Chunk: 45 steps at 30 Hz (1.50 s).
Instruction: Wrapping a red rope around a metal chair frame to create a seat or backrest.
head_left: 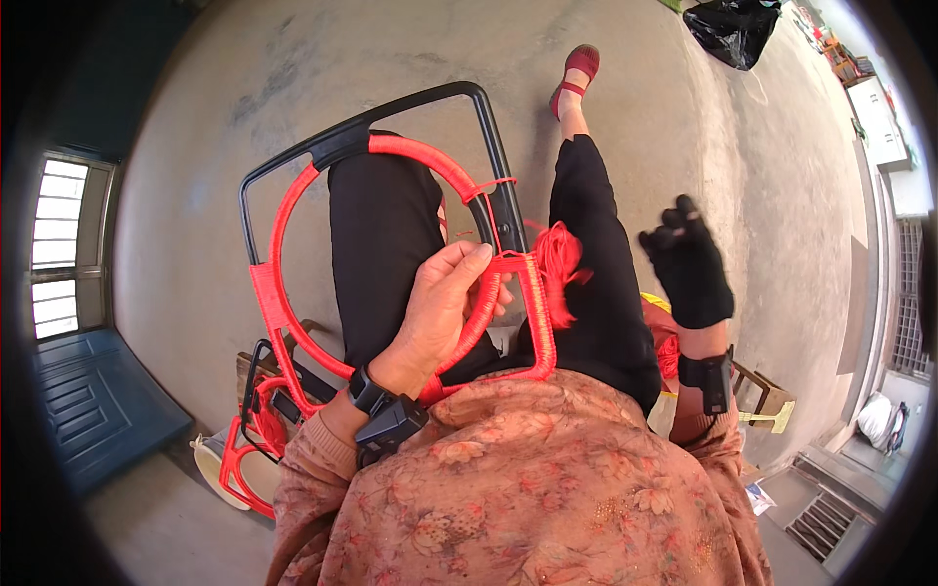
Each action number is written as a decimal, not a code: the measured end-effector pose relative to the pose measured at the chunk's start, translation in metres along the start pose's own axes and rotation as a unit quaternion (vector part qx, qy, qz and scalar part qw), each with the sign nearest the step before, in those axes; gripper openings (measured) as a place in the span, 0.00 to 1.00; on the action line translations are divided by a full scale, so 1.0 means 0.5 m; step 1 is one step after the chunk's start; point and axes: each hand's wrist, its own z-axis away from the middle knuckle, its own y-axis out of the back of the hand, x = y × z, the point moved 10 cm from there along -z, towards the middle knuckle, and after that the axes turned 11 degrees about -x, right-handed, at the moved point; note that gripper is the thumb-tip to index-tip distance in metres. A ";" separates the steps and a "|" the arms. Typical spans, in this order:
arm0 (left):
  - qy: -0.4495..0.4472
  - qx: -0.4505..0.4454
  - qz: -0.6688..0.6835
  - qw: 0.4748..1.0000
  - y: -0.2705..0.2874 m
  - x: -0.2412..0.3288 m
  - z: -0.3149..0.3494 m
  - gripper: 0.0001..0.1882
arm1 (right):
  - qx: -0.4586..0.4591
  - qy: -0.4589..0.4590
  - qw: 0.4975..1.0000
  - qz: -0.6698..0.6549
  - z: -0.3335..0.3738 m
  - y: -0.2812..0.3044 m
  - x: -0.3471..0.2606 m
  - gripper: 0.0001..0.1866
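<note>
A black rectangular frame with rounded corners [491, 146] rests across my lap, and a ring [420, 153] sits inside it. Red cord is wound over most of the ring and the frame's near half; the far bar stays bare black. My bare left hand [437, 305] is closed on the ring's right side, thumb on top, where ring and frame meet. Beside that joint hangs a loose bundle of red cord [559, 264]. Out to the right, apart from the frame, my right hand [690, 269] is raised in a black glove with its fingers curled; whatever they hold cannot be made out.
More red-wrapped frames [256, 444] lie at my left side, near a dark blue panelled board [103, 405]. At my right are a wooden stool corner [767, 396] and a bag with red cord [664, 342]. A black plastic bag [735, 29] lies on the far floor.
</note>
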 end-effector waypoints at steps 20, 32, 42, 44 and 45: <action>0.020 -0.068 0.101 0.992 -0.077 0.045 0.054 0.09 | -0.269 -0.105 0.750 0.595 -0.051 -0.192 0.294 0.31; -0.018 -0.008 0.004 1.000 -0.023 0.040 0.032 0.16 | 0.121 -0.002 0.992 0.024 0.063 0.101 0.032 0.15; -0.054 0.028 -0.005 0.998 -0.032 0.049 0.024 0.10 | 0.184 0.234 0.952 0.067 0.204 0.242 -0.286 0.07; -0.058 0.012 -0.047 0.997 -0.031 0.046 0.023 0.11 | 0.181 0.164 0.962 0.124 0.161 0.210 -0.210 0.05; -0.056 0.012 -0.048 0.997 -0.027 0.042 0.023 0.11 | 0.208 0.116 0.961 0.139 0.141 0.197 -0.160 0.08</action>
